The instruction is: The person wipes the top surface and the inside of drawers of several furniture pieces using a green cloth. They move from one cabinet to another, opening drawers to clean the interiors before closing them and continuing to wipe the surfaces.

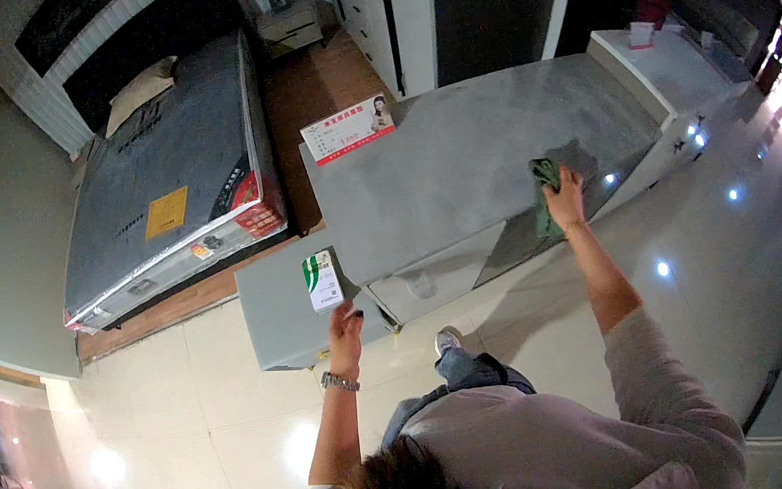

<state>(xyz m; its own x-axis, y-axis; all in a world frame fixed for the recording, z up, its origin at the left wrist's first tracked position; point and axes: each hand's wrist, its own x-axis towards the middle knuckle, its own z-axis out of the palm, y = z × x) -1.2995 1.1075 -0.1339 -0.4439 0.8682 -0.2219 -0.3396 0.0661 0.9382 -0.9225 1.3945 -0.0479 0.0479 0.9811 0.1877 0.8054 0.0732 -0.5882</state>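
My right hand [566, 200] grips a crumpled dark green cloth [546, 198]. The cloth rests against the grey top of a long low cabinet [440, 169], near its front edge. My left hand [346, 338], with a metal watch on the wrist, hovers at a lower grey cabinet section [273, 315]. Its fingers are apart, close to the lower end of a white and green printed pack [322, 281]. A small dark spot shows at one fingertip; what it is cannot be made out.
A printed price sign [350, 131] stands at the long cabinet's back left corner. Left of it is a plastic-wrapped mattress [172, 148] on a bed. A raised white cabinet [667, 63] adjoins on the right. Glossy tiled floor [233, 405] lies before me.
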